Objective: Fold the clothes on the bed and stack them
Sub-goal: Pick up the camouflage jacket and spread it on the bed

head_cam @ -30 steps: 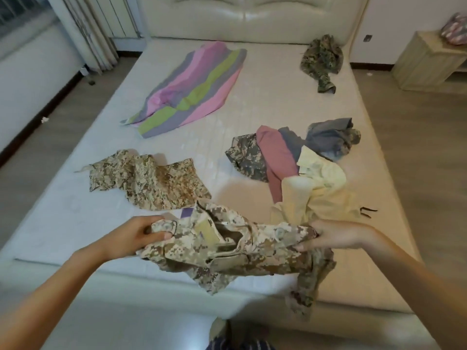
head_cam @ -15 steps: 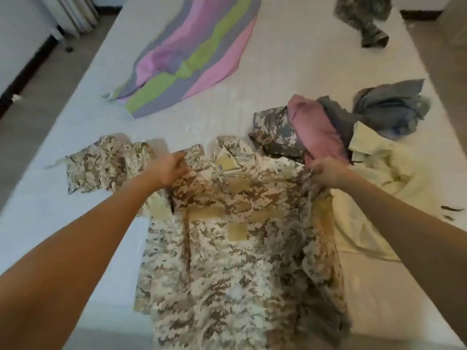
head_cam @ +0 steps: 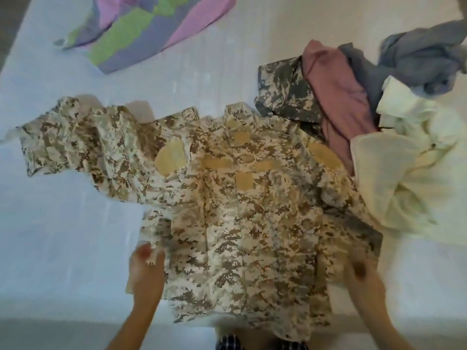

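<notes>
Since blur smears our left hand [head_cam: 145,267] and right hand [head_cam: 364,275] at the jacket [head_cam: 240,223] hem, lower frame, we cannot judge either grip.

In the top-left corner you see a sliver of dark floor [head_cam: 6,21]; at the bottom edge, some blue-checked fabric [head_cam: 228,342], blurred.

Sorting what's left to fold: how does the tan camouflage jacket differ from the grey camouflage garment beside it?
The tan camouflage jacket lies spread flat, front up; the grey camouflage garment is bunched up. No clothes cover the jacket; a pink garment covers part of the grey one. Both are pixel-patterned and lie on the bed.
</notes>
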